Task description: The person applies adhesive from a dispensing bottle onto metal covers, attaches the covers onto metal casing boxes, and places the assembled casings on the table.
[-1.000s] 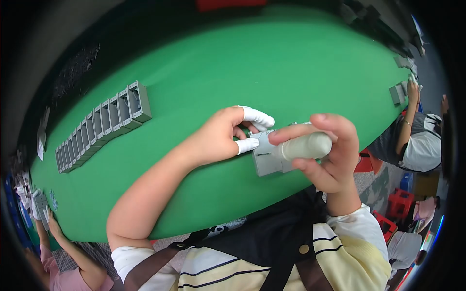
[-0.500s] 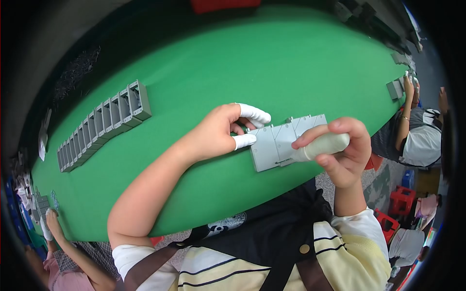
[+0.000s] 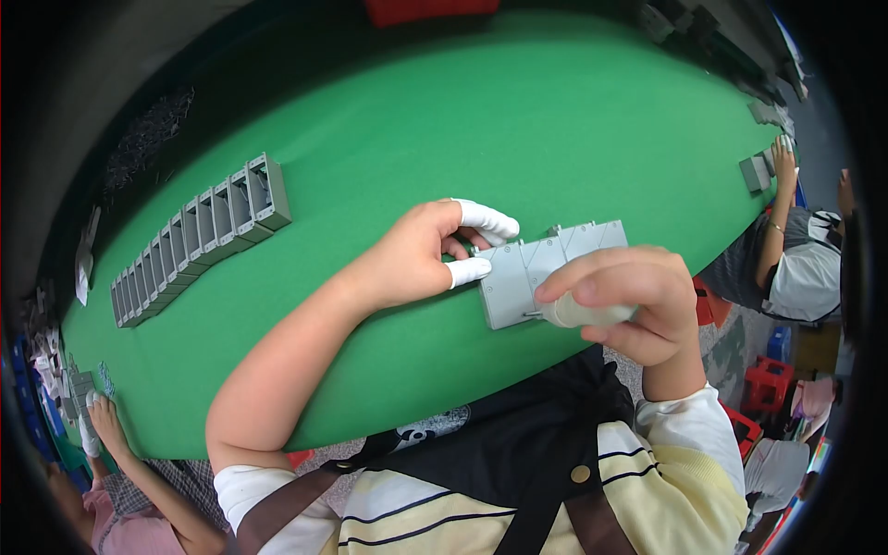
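My left hand [image 3: 425, 250], with white covers on its thumb and fingertips, grips the left end of a row of flat grey box pieces [image 3: 505, 289]. The pieces lie side by side on the green table, with small screws or pegs at their upper edges. My right hand [image 3: 647, 301] is closed around a pale, thick-handled tool [image 3: 592, 313]. A thin metal tip [image 3: 534, 314] sticks out of the tool and is at the lower edge of the pieces, near a seam. Part of the row is hidden behind my right hand.
A curved line of open grey boxes [image 3: 199, 239] stands on the left of the green table [image 3: 388, 120]. Dark shavings [image 3: 148, 139] lie beyond. Co-workers' hands [image 3: 784, 165] are at the right edge and lower left, near other grey pieces. A red object [image 3: 430, 11] is at the top.
My right hand has shifted slightly left and turned, bringing the tool's tip along the lower edge of the grey pieces. My left hand has hardly moved.
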`<action>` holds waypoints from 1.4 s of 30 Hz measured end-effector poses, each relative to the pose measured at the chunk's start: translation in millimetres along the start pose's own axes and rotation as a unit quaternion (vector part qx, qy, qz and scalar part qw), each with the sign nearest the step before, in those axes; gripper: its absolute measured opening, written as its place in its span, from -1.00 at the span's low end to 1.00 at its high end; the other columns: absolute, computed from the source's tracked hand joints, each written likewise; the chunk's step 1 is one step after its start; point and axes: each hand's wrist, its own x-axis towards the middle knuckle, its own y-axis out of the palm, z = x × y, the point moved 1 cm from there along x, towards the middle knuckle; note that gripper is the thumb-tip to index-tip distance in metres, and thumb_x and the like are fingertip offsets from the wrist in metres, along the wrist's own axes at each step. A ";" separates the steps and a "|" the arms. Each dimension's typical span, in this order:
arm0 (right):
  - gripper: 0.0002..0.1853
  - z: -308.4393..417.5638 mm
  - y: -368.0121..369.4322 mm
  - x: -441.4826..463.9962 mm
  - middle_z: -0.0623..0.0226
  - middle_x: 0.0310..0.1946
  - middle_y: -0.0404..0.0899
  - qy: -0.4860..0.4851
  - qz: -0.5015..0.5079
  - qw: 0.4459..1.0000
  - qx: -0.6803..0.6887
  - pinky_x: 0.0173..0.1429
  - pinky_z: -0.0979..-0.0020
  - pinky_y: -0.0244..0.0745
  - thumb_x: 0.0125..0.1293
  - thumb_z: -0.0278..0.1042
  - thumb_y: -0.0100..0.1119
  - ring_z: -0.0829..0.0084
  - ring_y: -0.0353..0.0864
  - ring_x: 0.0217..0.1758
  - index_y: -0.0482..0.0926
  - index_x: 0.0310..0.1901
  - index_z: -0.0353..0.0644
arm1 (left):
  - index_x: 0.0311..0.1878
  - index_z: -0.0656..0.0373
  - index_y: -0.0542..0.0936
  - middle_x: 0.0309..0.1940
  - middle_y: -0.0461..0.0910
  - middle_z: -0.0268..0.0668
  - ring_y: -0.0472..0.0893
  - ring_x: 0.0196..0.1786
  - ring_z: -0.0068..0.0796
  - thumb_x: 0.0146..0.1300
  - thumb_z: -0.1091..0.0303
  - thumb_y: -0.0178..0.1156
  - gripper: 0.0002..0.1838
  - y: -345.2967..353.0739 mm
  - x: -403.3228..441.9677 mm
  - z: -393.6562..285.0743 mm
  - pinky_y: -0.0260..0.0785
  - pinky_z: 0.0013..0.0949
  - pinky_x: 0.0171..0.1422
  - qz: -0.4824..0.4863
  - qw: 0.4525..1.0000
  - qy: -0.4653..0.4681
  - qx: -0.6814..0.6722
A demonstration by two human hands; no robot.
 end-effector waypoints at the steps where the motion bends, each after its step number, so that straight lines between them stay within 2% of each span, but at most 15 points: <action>1: -0.70 0.1 0.5 0.6 -0.07 -0.26 0.60 -0.005 -0.006 1.000 -0.011 -0.28 0.38 0.57 0.13 -0.46 0.25 0.16 0.67 -0.28 0.44 -0.10 -0.27 | 0.02 0.19 0.54 -0.10 0.56 -0.35 0.52 -0.11 -0.60 0.08 0.55 0.24 -0.62 0.2 -0.1 0.3 0.40 -0.55 -0.11 -0.001 1.000 0.002 0.001; 6: -0.63 2.3 4.0 4.7 -0.03 -0.31 0.62 -0.031 -0.048 0.995 -0.087 -0.34 0.41 0.56 0.06 -0.44 0.33 0.22 0.67 -0.36 0.44 -0.09 -0.26 | 0.03 0.18 0.54 -0.09 0.56 -0.35 0.52 -0.11 -0.59 0.08 0.57 0.22 -0.62 0.3 -0.2 -0.1 0.41 -0.55 -0.11 -0.001 1.000 0.004 0.003; 9: -0.67 3.3 11.4 0.6 0.26 -0.31 0.64 0.042 -0.076 0.996 -0.017 -0.22 0.39 0.55 -0.05 -0.55 0.29 0.30 0.64 -0.31 0.60 -0.16 -0.23 | 0.03 0.18 0.54 -0.08 0.56 -0.35 0.52 -0.11 -0.58 0.07 0.58 0.21 -0.61 0.4 -0.2 0.9 0.41 -0.54 -0.11 -0.001 1.000 0.004 0.008; 12: -0.75 10.0 2.9 4.0 0.27 -0.32 0.64 0.084 0.003 0.996 0.040 -0.22 0.40 0.55 0.01 -0.54 0.26 0.31 0.64 -0.32 0.63 -0.19 -0.19 | 0.03 0.18 0.54 -0.08 0.56 -0.35 0.52 -0.10 -0.58 0.06 0.59 0.21 -0.60 0.3 -0.9 0.1 0.41 -0.54 -0.11 -0.004 1.000 0.002 0.014; 15: -0.79 7.1 -0.4 4.2 0.28 -0.34 0.64 0.067 0.030 0.994 0.078 -0.23 0.40 0.55 0.10 -0.53 0.21 0.31 0.64 -0.34 0.64 -0.19 -0.20 | 0.03 0.17 0.54 -0.08 0.56 -0.35 0.51 -0.10 -0.58 0.06 0.59 0.22 -0.60 -0.2 -0.6 -2.2 0.40 -0.54 -0.10 -0.001 1.000 -0.004 0.017; 18: -0.77 5.6 1.0 0.2 0.28 -0.38 0.63 0.087 0.009 0.995 0.050 -0.24 0.41 0.54 0.01 -0.52 0.31 0.32 0.63 -0.35 0.63 -0.23 -0.20 | 0.03 0.17 0.54 -0.08 0.55 -0.36 0.51 -0.09 -0.58 0.05 0.58 0.22 -0.59 0.0 -0.9 -2.6 0.40 -0.54 -0.10 -0.003 1.000 -0.007 0.016; 21: -0.62 -6.1 6.8 -9.7 0.11 -0.43 0.60 0.039 -0.098 0.994 -0.006 -0.36 0.42 0.56 -0.17 -0.58 0.47 0.35 0.64 -0.46 0.45 -0.33 -0.24 | 0.04 0.16 0.54 -0.08 0.55 -0.36 0.50 -0.09 -0.59 0.05 0.59 0.22 -0.59 0.7 -0.8 -3.4 0.40 -0.54 -0.10 -0.002 1.000 -0.010 0.015; 24: -0.44 -9.4 15.3 -13.0 0.22 -0.50 0.53 0.049 -0.124 0.991 -0.021 -0.29 0.40 0.56 -0.21 -0.59 0.50 0.38 0.61 -0.49 0.34 -0.18 -0.22 | 0.04 0.15 0.54 -0.07 0.55 -0.36 0.50 -0.08 -0.59 0.05 0.59 0.22 -0.58 -0.4 -0.4 -4.1 0.40 -0.54 -0.10 0.001 1.000 -0.015 0.009; 27: -0.46 -13.6 23.6 -22.4 0.32 -0.40 0.53 0.069 -0.204 0.976 -0.045 -0.30 0.50 0.47 -0.19 -0.48 0.52 0.47 0.59 -0.39 0.43 -0.13 -0.19 | 0.04 0.15 0.54 -0.07 0.55 -0.36 0.50 -0.09 -0.59 0.05 0.59 0.22 -0.58 0.1 -0.4 -4.1 0.40 -0.54 -0.10 0.002 1.000 -0.010 0.014; 33: -0.50 -19.6 -4.9 -22.7 0.37 -0.34 0.44 0.079 -0.377 0.921 0.053 -0.28 0.58 0.45 -0.04 -0.55 0.40 0.56 0.53 -0.34 0.36 -0.06 -0.24 | 0.04 0.15 0.54 -0.07 0.55 -0.36 0.50 -0.09 -0.60 0.06 0.59 0.22 -0.58 0.1 -0.7 -2.7 0.40 -0.55 -0.10 0.000 1.000 -0.010 0.021; 35: -0.52 -26.1 -19.4 -22.9 0.36 -0.27 0.43 0.108 -0.410 0.906 0.013 -0.27 0.58 0.47 0.00 -0.58 0.36 0.57 0.53 -0.32 0.35 -0.04 -0.25 | 0.04 0.15 0.54 -0.07 0.55 -0.36 0.50 -0.09 -0.60 0.06 0.59 0.22 -0.59 0.4 -0.4 -2.8 0.39 -0.55 -0.10 -0.001 1.000 -0.010 0.022; 38: -0.50 -35.4 -21.4 -24.5 0.37 -0.19 0.40 0.117 -0.339 0.933 -0.024 -0.26 0.58 0.49 0.01 -0.64 0.33 0.58 0.53 -0.30 0.35 -0.01 -0.24 | 0.04 0.15 0.54 -0.07 0.55 -0.36 0.50 -0.10 -0.60 0.06 0.58 0.22 -0.59 0.6 -0.5 -2.6 0.39 -0.56 -0.10 -0.001 1.000 -0.011 0.022; 42: -0.49 -38.0 -16.3 -22.1 0.37 -0.17 0.39 0.108 -0.320 0.941 -0.003 -0.23 0.56 0.51 -0.01 -0.66 0.34 0.58 0.53 -0.27 0.36 0.00 -0.25 | 0.04 0.16 0.54 -0.07 0.55 -0.36 0.50 -0.10 -0.60 0.06 0.58 0.22 -0.60 0.7 -0.8 -2.5 0.39 -0.56 -0.11 -0.003 1.000 -0.007 0.022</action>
